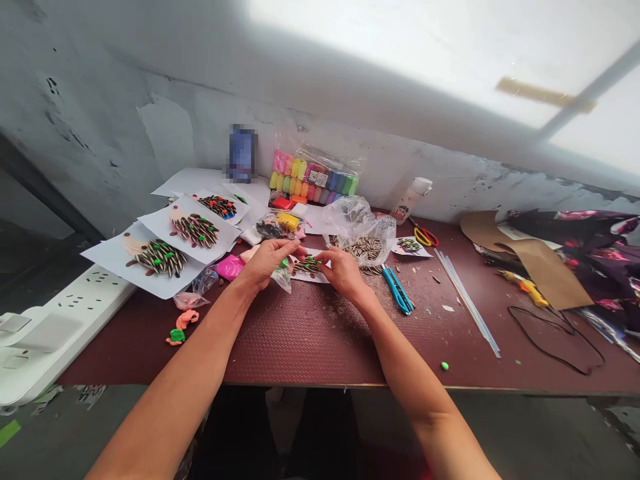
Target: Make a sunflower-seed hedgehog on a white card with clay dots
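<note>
Both hands meet over a small white card (316, 276) bearing striped seeds and green bits. My left hand (274, 259) is closed, with a clear bag holding green clay (283, 272) at its fingers. My right hand (343, 269) touches the card's right part with thumb and finger pressed together; what lies between them is too small to name. Behind the hands rests an open plastic bag of striped seeds (366, 248). Three larger seed-covered cards lie at the left, the nearest being a seed card (150, 272).
Right of the hands lie a teal cutter (397, 291), scissors (425, 235), clear sticks (467, 301) and a glue gun (528, 287) with its cord. A bottle (412, 199) and coloured clay packs (315, 179) stand behind. A white power strip (65, 320) lies left.
</note>
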The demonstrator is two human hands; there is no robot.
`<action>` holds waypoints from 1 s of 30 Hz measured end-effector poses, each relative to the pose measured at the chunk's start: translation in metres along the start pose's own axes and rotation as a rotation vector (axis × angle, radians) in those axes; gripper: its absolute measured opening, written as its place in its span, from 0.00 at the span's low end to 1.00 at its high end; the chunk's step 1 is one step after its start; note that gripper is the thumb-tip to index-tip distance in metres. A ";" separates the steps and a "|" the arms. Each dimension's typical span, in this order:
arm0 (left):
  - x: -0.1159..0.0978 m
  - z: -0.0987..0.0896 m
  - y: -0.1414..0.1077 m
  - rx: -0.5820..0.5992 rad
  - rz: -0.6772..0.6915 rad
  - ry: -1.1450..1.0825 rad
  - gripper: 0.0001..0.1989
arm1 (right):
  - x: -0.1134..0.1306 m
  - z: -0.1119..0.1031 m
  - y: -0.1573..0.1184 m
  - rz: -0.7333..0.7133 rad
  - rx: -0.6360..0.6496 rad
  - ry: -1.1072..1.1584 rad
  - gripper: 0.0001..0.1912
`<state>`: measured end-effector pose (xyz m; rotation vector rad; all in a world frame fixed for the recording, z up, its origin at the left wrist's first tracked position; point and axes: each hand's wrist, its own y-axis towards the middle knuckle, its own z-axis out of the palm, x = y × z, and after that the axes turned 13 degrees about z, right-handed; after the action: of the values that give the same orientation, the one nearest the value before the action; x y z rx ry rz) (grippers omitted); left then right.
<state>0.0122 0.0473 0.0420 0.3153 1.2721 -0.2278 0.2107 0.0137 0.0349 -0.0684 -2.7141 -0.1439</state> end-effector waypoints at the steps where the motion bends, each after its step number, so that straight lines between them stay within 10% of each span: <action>1: 0.000 0.000 0.000 -0.004 -0.004 -0.003 0.16 | 0.000 0.000 0.000 0.001 0.001 0.001 0.09; 30: -0.004 0.005 -0.002 -0.035 -0.014 -0.003 0.17 | 0.005 -0.002 -0.002 0.003 0.049 -0.053 0.07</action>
<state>0.0144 0.0438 0.0469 0.2758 1.2741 -0.2177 0.2066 0.0120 0.0389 -0.0627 -2.7688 -0.0761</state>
